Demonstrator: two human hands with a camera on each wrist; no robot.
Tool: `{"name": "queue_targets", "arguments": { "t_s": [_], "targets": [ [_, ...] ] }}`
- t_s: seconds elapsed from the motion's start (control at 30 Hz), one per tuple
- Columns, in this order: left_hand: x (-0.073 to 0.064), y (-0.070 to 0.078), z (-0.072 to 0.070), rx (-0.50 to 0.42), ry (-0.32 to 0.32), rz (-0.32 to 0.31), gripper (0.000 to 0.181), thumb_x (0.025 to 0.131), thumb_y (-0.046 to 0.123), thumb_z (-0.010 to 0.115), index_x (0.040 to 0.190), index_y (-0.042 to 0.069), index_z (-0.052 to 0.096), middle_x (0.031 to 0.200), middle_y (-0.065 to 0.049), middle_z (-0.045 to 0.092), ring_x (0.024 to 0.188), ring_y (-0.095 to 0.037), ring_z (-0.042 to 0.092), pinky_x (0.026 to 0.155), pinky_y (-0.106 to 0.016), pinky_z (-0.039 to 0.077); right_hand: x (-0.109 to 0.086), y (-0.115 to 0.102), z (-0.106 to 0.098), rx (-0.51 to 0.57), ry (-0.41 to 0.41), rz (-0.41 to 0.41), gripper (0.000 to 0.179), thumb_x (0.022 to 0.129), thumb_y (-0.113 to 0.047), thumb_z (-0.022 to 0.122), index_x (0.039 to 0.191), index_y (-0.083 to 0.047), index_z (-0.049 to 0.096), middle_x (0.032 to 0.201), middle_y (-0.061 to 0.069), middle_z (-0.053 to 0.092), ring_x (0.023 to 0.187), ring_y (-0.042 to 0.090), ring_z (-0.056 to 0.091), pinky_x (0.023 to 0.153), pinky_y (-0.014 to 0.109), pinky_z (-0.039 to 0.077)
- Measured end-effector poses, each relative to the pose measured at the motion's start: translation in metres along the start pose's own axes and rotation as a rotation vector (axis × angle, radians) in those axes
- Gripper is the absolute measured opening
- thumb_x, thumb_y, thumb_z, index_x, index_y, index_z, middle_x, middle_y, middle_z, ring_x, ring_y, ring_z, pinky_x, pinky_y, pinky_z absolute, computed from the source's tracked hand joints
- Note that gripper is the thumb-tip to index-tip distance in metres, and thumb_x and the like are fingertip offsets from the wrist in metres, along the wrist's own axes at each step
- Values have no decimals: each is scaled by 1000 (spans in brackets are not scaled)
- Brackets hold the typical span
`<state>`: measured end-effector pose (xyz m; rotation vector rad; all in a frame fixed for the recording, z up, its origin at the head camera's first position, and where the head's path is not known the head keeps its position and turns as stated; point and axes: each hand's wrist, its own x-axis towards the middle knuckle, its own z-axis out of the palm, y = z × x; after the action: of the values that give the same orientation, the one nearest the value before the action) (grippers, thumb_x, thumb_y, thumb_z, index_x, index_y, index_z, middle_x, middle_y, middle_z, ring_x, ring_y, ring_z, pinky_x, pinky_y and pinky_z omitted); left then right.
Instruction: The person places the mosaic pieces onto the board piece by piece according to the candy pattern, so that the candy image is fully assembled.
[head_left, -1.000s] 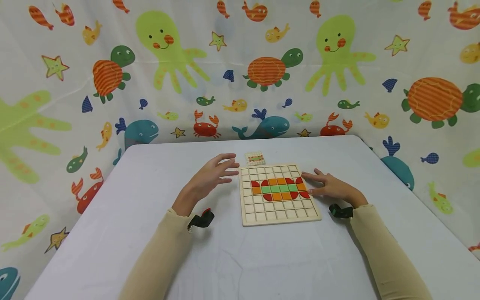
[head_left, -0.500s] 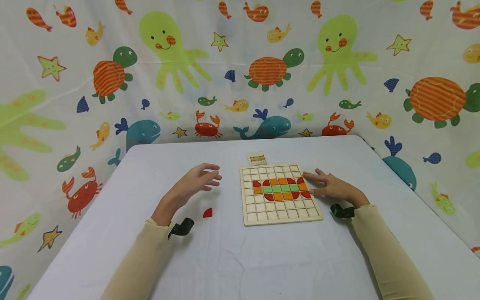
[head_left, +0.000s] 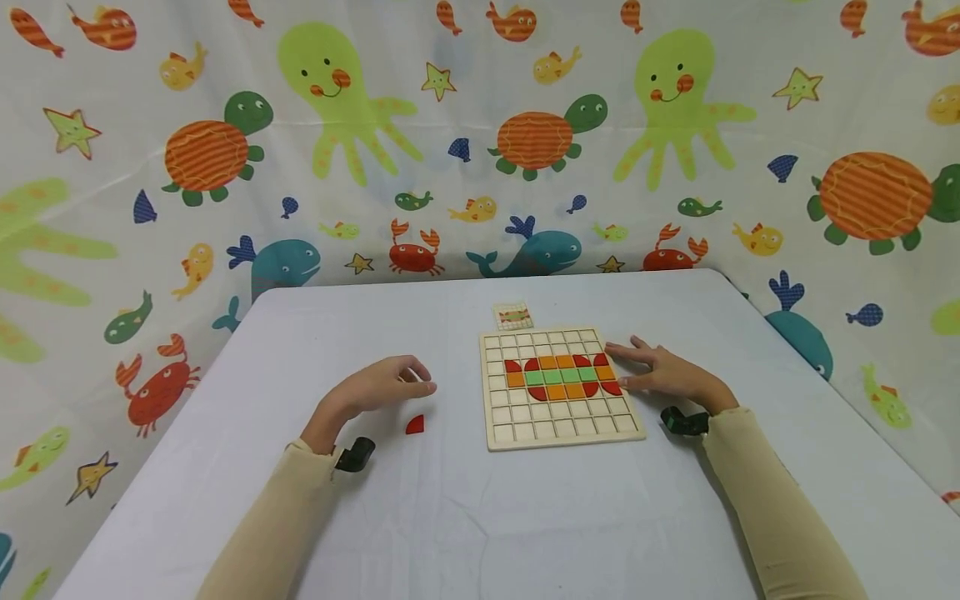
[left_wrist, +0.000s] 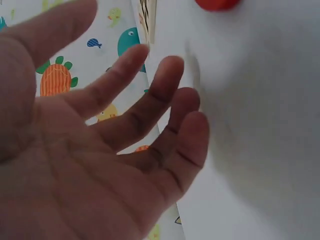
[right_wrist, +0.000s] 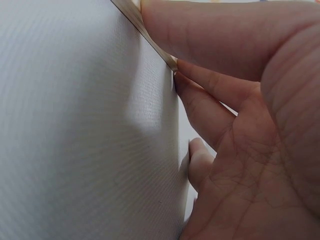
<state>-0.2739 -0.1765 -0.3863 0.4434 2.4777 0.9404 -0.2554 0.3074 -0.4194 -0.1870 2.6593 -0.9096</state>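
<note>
My left hand [head_left: 381,385] hovers over the white table with its fingers loosely bent and nothing in them. Just below it lies a red quarter-circle tile [head_left: 416,425], partly cut off at the top of the left wrist view. A square wooden grid board [head_left: 573,429] lies to its right, with red, orange and green tiles set across its middle rows. At the board's right edge rests my right hand [head_left: 669,379], fingers extended. The right wrist view has its thumb [right_wrist: 200,37] and fingertips touching the board's rim.
Behind the board lies a small pattern card [head_left: 513,316] showing a similar coloured figure on a grid. A curtain [head_left: 442,50] printed with sea animals hangs around the table's back and sides.
My left hand has moved left, away from the board, then lower toward the red tile, which has come into view beside it. The right hand stays at the board's edge.
</note>
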Motion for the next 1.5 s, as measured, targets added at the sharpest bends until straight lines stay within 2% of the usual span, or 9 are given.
{"name": "queue_targets", "arguments": {
  "t_s": [0.2, 0.3, 0.47, 0.63, 0.83, 1.13, 1.23, 1.33, 1.5],
  "targets": [
    [-2, -5, 1, 160, -114, 28, 38, 94, 32, 82, 118, 9, 65, 116, -8, 62, 110, -28, 55, 92, -49, 50, 2, 2, 0, -10, 2, 0, 89, 92, -49, 77, 165, -14, 40, 172, 35, 4, 152, 68, -4, 109, 88, 9],
    [-4, -6, 0, 233, -137, 46, 36, 89, 29, 86, 113, 12, 64, 114, -7, 56, 110, -28, 49, 87, -48, 47, 3, 3, 0, -5, 1, -5, 90, 92, -51, 77, 165, -14, 40, 172, 36, 4, 152, 68, -3, 108, 88, 9],
    [-4, -7, 2, 271, -158, 48, 31, 90, 25, 85, 108, 15, 63, 110, -7, 52, 110, -28, 46, 83, -46, 46, 4, 4, 0, 4, 2, -4, 90, 92, -51, 77, 165, -15, 40, 172, 35, 4, 152, 68, -2, 109, 88, 10],
    [-2, -8, 3, 260, -147, 65, 23, 93, 21, 82, 105, 15, 63, 109, -7, 52, 108, -27, 47, 81, -43, 45, 3, 4, 0, 4, -8, 0, 89, 92, -48, 78, 165, -14, 40, 172, 36, 3, 151, 69, -4, 108, 89, 9],
    [2, -12, 3, 221, -92, 83, 22, 94, 17, 81, 106, 11, 64, 107, -7, 55, 102, -26, 52, 82, -41, 47, 4, 5, -1, -12, -7, 7, 89, 92, -49, 78, 165, -15, 40, 172, 36, 3, 150, 70, -3, 108, 89, 10],
    [1, -11, 1, 135, -39, 62, 23, 97, 16, 79, 111, 8, 64, 101, -6, 61, 95, -24, 56, 78, -38, 49, 4, 4, -1, -11, -6, 16, 91, 91, -52, 78, 166, -16, 40, 173, 34, 3, 150, 70, -3, 108, 89, 11],
    [3, -12, 1, 111, -15, 73, 25, 96, 18, 79, 113, 7, 64, 102, -6, 62, 96, -25, 57, 79, -38, 50, 5, 5, -1, -13, -4, 10, 91, 91, -52, 77, 166, -17, 40, 173, 34, 4, 151, 69, -2, 108, 88, 12],
    [6, -12, 2, 84, 3, 87, 28, 97, 20, 78, 118, 6, 65, 103, -6, 64, 97, -25, 58, 82, -39, 51, 5, 6, -1, -18, -3, 2, 90, 92, -53, 77, 166, -16, 40, 172, 35, 4, 151, 69, -1, 109, 88, 12],
    [8, -9, 2, 65, 29, 120, 39, 101, 22, 70, 136, 6, 67, 109, -6, 67, 102, -26, 59, 89, -45, 52, 5, 7, 0, -15, -6, -2, 90, 92, -52, 77, 166, -16, 40, 172, 34, 4, 152, 67, 0, 109, 87, 12]
  ]
}}
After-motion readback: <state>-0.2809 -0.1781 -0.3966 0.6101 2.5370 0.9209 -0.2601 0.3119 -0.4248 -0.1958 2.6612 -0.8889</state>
